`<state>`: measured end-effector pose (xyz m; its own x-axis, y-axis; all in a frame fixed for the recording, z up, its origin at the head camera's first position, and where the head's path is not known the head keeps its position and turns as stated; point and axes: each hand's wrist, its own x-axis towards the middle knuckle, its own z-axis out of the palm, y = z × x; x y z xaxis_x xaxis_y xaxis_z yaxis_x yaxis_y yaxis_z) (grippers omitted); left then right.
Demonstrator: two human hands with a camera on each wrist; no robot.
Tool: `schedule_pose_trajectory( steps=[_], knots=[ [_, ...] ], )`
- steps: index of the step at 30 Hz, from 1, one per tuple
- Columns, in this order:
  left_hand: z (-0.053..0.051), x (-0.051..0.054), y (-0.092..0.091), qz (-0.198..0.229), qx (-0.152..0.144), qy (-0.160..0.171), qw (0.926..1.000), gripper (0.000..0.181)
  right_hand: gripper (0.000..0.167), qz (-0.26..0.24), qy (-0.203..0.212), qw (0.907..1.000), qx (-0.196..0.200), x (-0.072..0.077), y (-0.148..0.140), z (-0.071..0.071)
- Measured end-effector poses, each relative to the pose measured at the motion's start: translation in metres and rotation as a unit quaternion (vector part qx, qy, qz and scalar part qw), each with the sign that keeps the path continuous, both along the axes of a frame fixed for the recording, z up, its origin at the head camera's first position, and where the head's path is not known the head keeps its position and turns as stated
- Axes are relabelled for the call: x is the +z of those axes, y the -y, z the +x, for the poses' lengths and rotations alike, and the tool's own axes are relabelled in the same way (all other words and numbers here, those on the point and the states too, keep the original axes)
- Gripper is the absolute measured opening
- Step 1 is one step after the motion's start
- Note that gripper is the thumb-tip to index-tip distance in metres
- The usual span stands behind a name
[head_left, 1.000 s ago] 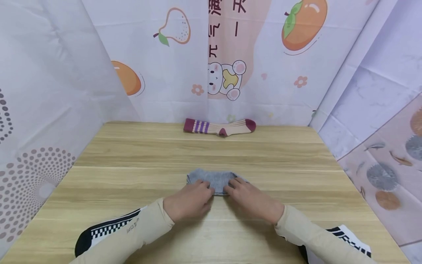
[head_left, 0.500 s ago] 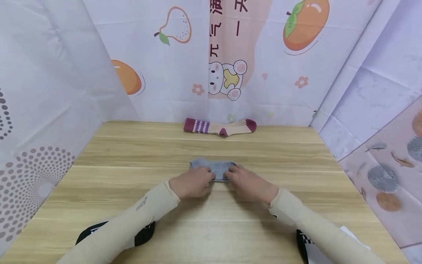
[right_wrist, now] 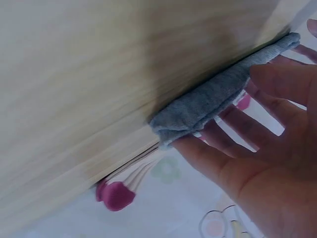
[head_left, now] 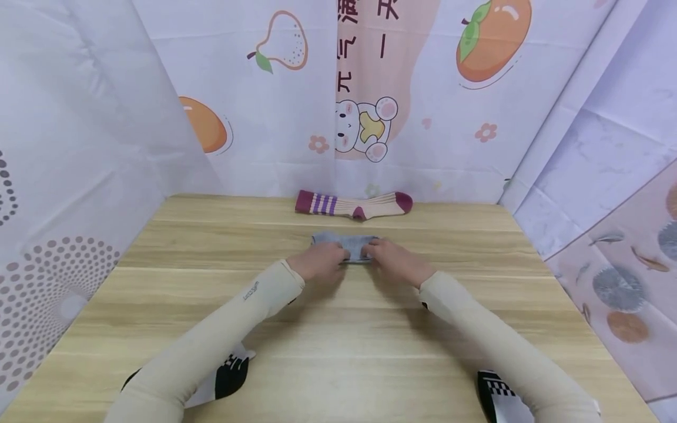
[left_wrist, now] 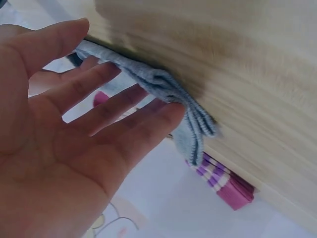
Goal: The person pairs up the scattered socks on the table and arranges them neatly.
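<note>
A folded grey sock [head_left: 357, 244] lies flat on the wooden table, close in front of a cream sock with maroon and purple parts [head_left: 353, 205]. My left hand [head_left: 321, 262] touches the grey sock's left part. In the left wrist view its fingers stretch over the folded sock [left_wrist: 148, 74], the thumb held apart. At the right part rests my right hand [head_left: 396, 261]. The right wrist view shows its extended fingers along the sock [right_wrist: 198, 101] and the thumb tip by its near edge. Some fingertips are hidden behind the fabric.
Black-and-white checkered socks lie near the front, one partly under the left forearm [head_left: 233, 376], another beside the right forearm [head_left: 497, 393]. A printed curtain [head_left: 254, 129] closes off the table's [head_left: 338, 341] back edge; more sheets hang at both sides.
Both hands have moved forward together, and the grey sock has slid with them across the table towards the cream and maroon sock. That sock has stayed in place.
</note>
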<state>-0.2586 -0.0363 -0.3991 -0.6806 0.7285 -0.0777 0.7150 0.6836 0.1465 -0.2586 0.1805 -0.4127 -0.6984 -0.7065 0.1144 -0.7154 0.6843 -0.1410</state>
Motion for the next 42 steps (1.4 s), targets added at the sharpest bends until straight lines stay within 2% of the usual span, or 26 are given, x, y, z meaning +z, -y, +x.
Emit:
schedule_pose_trajectory(
  steps=[5,13,16,21,24,28,30,34,37,40,42],
  knots=[
    [-0.015,0.000,0.000,0.009,0.011,0.000,0.9999,0.026,0.028,0.001,0.007,0.9999,-0.013,-0.001,-0.001,-0.018],
    [-0.036,-0.006,0.000,-0.001,0.033,-0.010,0.9994,0.038,0.031,-0.001,0.008,0.9994,-0.035,0.000,0.001,-0.042],
    [-0.040,-0.006,0.001,0.004,0.043,0.004,0.9990,0.047,0.029,0.003,0.017,0.9987,-0.049,0.001,0.002,-0.047],
    [-0.041,-0.004,0.004,0.010,0.056,0.027,0.9980,0.054,0.028,0.006,0.041,0.9969,-0.067,0.003,0.003,-0.052],
    [-0.041,-0.007,0.008,0.022,0.065,0.022,0.9974,0.056,0.029,-0.003,0.058,0.9955,-0.075,0.004,0.004,-0.053],
    [-0.035,-0.010,0.018,0.049,0.081,-0.008,0.9955,0.056,0.030,-0.013,0.079,0.9940,-0.074,0.001,0.004,-0.049],
    [-0.028,-0.008,0.024,0.060,0.083,-0.021,0.9945,0.054,0.030,-0.015,0.072,0.9950,-0.066,-0.001,0.005,-0.045],
    [-0.012,0.001,0.034,0.079,0.075,-0.032,0.9935,0.051,0.028,-0.032,0.023,0.9978,-0.053,-0.001,0.009,-0.032],
    [0.002,0.005,0.045,0.090,0.073,-0.042,0.9925,0.048,0.026,-0.053,-0.027,0.9980,-0.020,0.002,0.019,-0.020],
    [0.017,0.005,0.060,0.094,0.072,-0.058,0.9913,0.047,0.023,-0.064,-0.061,0.9958,0.024,0.006,0.034,-0.006],
    [0.029,0.003,0.072,0.098,0.077,-0.065,0.9901,0.047,0.023,-0.066,-0.063,0.9948,0.045,0.009,0.046,0.004]
  ],
)
